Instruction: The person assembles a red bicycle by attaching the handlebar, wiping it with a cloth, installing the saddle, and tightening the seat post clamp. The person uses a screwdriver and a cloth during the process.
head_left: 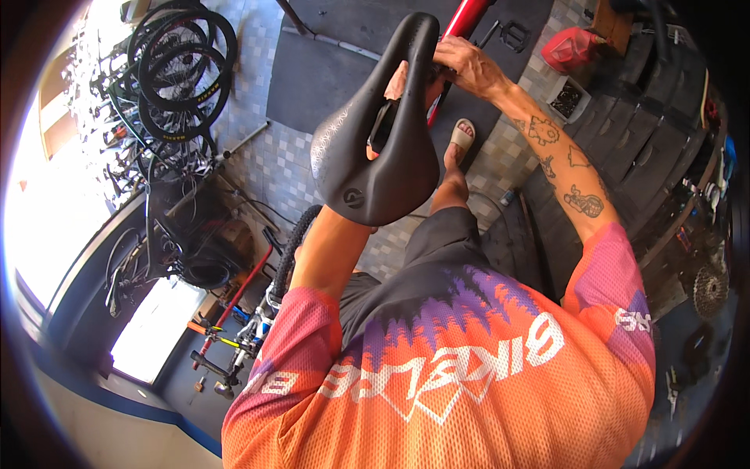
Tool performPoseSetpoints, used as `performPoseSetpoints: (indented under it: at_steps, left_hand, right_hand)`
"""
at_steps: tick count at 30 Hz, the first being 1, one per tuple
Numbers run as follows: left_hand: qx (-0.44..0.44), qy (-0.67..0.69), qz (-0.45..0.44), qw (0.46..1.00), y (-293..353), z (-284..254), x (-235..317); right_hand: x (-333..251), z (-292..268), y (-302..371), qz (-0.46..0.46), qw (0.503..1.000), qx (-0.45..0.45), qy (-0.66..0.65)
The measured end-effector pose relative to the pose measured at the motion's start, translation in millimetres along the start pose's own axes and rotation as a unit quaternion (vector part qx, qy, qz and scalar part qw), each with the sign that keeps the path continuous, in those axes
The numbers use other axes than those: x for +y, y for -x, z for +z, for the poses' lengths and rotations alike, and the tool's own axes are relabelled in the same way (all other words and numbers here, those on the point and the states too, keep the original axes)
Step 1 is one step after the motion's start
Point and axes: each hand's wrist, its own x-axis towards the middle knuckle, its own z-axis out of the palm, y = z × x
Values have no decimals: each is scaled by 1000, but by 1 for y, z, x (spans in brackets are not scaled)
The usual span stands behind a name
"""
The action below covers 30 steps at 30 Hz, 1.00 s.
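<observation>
A black bicycle saddle (410, 176) with a long central slot fills the middle of the view. Beyond its nose runs a glossy red bicycle frame tube (469, 16). My right hand (473, 70) is closed beside the saddle's nose, near the red frame, its fingers curled round something small and dark that I cannot make out. Most of my left hand (397, 82) is behind the saddle; only a patch of skin shows through the slot, so its fingers and anything in them are hidden. My left forearm passes under the saddle's wide rear.
Several bicycle tires (187, 74) hang at the far left among bikes. Another bike's knobby tire (293, 246) stands close to my left arm. To the right are a red bag (569, 51), a tray of small parts (568, 102) and dark drawers (617, 133). A black mat (312, 86) covers tiled floor.
</observation>
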Motion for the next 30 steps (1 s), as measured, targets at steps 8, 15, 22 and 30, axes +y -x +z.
performPoseSetpoints:
  at_steps: [8,15,22,30]
  left_hand:
    - [53,-65,52,995,0,20,14]
    - [5,-137,109,985,-3,13,26]
    - [-78,-73,118,987,-10,8,23]
    - [-130,52,213,967,-16,-29,-5]
  right_hand:
    - [-9,1,18,62,996,65,-20]
    - [-32,8,26,180,971,159,-24]
    - [-56,48,37,344,896,270,78]
    - [-92,69,13,340,881,301,133]
